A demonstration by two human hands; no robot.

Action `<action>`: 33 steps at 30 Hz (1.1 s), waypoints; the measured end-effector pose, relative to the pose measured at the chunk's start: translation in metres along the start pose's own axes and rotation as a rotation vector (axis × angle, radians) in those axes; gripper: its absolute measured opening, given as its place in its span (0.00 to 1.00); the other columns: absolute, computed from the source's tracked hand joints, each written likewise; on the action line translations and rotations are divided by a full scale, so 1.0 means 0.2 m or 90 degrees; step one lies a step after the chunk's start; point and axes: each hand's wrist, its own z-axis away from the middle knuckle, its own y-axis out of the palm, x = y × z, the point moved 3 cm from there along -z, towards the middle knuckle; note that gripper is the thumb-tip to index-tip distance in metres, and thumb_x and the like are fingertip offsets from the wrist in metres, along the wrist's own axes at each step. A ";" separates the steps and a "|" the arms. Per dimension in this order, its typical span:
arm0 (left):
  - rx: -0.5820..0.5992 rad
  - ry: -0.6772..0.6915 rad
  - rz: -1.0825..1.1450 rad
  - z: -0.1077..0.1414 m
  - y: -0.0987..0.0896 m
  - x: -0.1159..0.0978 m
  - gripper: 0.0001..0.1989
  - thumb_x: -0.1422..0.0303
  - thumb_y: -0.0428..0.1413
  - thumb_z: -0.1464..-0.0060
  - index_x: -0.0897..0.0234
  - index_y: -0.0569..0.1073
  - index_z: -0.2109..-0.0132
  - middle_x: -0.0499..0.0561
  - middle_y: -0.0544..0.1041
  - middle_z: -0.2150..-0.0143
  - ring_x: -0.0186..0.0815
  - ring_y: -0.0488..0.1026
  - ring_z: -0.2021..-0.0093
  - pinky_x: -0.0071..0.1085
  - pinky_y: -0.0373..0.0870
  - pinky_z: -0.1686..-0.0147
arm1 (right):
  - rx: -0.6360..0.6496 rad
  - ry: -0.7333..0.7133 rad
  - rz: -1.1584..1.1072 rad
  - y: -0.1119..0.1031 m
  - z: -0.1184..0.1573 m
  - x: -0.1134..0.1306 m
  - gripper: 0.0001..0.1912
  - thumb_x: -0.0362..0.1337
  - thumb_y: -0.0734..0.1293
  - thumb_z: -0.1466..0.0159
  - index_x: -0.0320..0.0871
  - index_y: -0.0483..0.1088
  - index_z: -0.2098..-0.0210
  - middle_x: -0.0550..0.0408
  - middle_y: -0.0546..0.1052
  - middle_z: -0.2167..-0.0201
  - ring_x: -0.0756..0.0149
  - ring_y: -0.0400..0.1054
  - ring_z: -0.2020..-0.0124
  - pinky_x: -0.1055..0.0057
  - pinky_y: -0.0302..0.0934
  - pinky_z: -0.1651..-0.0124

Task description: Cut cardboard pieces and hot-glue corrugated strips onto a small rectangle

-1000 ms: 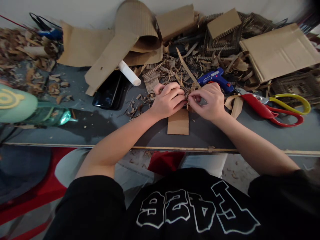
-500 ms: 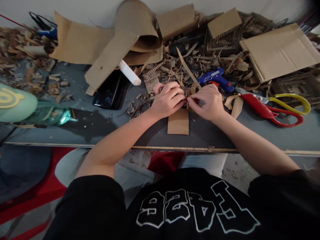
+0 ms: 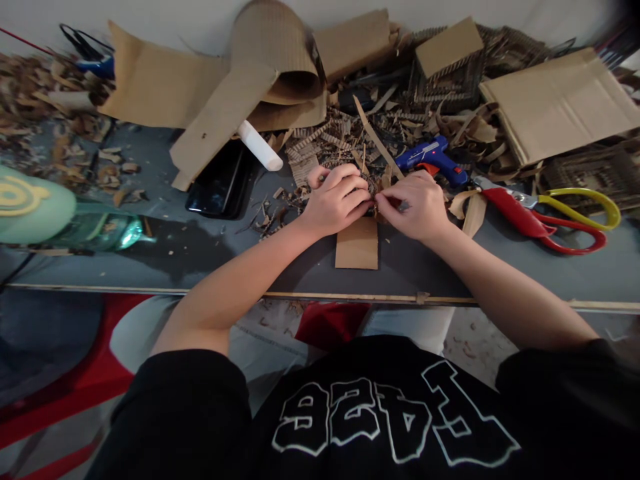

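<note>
My left hand (image 3: 339,200) is closed, its fingers curled down over the far end of a small flat piece of brown cardboard (image 3: 357,247). Fingertips hide whatever it grips. Close beside it, my right hand (image 3: 415,205) pinches thumb and forefinger together, nearly touching the left fingertips; what lies in the pinch is too small to make out. A narrow cardboard strip (image 3: 373,133) slants down to the back of my right hand, where its lower end disappears. Just beyond that hand lies a blue glue gun (image 3: 433,159) with a red light on it.
Red-and-yellow-handled scissors (image 3: 555,213) lie to the right, below a cardboard sheet (image 3: 563,103). Cardboard scraps (image 3: 340,137) pile up behind my hands. Leftward are a white stick (image 3: 260,145), a black phone (image 3: 220,183), a rolled cardboard (image 3: 273,47) and a green bottle (image 3: 100,227).
</note>
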 end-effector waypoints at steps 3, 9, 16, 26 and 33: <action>-0.005 -0.006 -0.004 0.00 0.00 0.00 0.13 0.59 0.50 0.30 0.59 0.76 0.57 0.51 0.80 0.53 0.44 0.72 0.40 0.46 0.69 0.44 | -0.007 -0.017 -0.020 -0.01 0.00 0.00 0.19 0.41 0.61 0.31 0.43 0.74 0.75 0.55 0.73 0.80 0.68 0.66 0.75 0.66 0.57 0.62; 0.016 -0.039 0.010 0.01 0.01 0.01 0.15 0.55 0.49 0.31 0.58 0.76 0.56 0.53 0.80 0.52 0.46 0.71 0.39 0.50 0.66 0.42 | -0.002 0.011 -0.062 -0.02 0.00 0.01 0.18 0.40 0.60 0.32 0.42 0.74 0.74 0.54 0.72 0.80 0.68 0.64 0.76 0.69 0.56 0.67; 0.016 -0.056 0.007 0.00 0.00 0.00 0.15 0.56 0.49 0.30 0.57 0.76 0.57 0.52 0.80 0.52 0.45 0.71 0.39 0.49 0.65 0.42 | -0.001 0.092 -0.150 -0.03 0.00 0.03 0.16 0.41 0.63 0.35 0.41 0.75 0.74 0.55 0.74 0.79 0.71 0.65 0.77 0.72 0.56 0.71; 0.040 -0.059 0.015 -0.01 -0.01 0.00 0.16 0.54 0.50 0.31 0.58 0.76 0.57 0.53 0.80 0.53 0.46 0.72 0.40 0.48 0.66 0.43 | 0.033 0.172 -0.238 -0.03 -0.01 0.01 0.19 0.45 0.65 0.36 0.40 0.76 0.76 0.56 0.72 0.81 0.74 0.60 0.79 0.73 0.50 0.74; 0.031 -0.062 0.013 0.00 0.00 0.00 0.15 0.55 0.51 0.31 0.58 0.77 0.57 0.53 0.80 0.54 0.47 0.72 0.40 0.50 0.66 0.44 | 0.022 0.163 -0.225 -0.03 -0.01 0.02 0.16 0.44 0.66 0.37 0.40 0.78 0.74 0.56 0.74 0.80 0.73 0.61 0.79 0.73 0.52 0.74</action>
